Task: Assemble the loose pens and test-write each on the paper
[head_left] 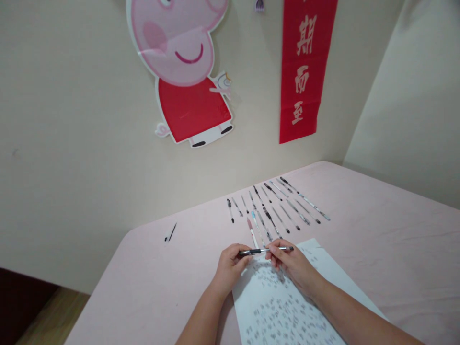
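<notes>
Both my hands hold one black-and-clear pen [266,249] level above a white sheet of paper [283,302] covered in handwriting. My left hand [230,268] is closed on the pen's black grip end. My right hand [289,261] pinches the barrel near its middle, and the far end sticks out to the right. Just beyond the hands lies a row of several pens [276,206] on the pink table [377,249].
A single black pen [170,233] lies apart at the table's left. The table's left edge drops to a wooden floor [46,321]. On the wall behind hang a cartoon pig cutout [187,72] and a red banner [305,67].
</notes>
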`<state>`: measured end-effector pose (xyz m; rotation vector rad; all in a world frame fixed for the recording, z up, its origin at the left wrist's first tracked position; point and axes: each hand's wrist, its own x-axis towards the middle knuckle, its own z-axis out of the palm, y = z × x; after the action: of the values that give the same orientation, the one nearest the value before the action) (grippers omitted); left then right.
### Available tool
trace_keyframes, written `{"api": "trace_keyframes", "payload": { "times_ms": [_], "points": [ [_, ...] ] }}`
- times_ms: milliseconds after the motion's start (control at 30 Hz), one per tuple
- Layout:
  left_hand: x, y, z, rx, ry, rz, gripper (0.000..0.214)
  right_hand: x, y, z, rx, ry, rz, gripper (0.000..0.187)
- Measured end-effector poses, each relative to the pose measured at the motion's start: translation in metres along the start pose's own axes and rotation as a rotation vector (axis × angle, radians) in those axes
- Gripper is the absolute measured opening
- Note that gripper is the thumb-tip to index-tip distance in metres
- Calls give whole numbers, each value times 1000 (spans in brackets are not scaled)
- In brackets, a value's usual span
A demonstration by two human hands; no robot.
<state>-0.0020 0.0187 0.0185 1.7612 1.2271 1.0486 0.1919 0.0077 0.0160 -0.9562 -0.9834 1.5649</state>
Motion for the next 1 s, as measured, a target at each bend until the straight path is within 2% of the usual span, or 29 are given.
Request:
{"api": "trace_keyframes", "payload": {
  "times_ms": [200, 400, 667, 1000],
  "points": [
    [-2, -11, 3, -176, -6, -113, 24, -1, 1, 1, 21, 13, 11, 35],
    [-3, -11, 3, -362, 30, -232, 35, -1, 8, -2, -29, 6, 28, 33],
    [-2, -5, 0, -410, 23, -258, 34, -1, 6, -1, -51, 13, 58, 30],
    [-3, -5, -4, -420, 14, -314, 32, -3, 3, -1, -105, -21, 13, 32]
  ]
}}
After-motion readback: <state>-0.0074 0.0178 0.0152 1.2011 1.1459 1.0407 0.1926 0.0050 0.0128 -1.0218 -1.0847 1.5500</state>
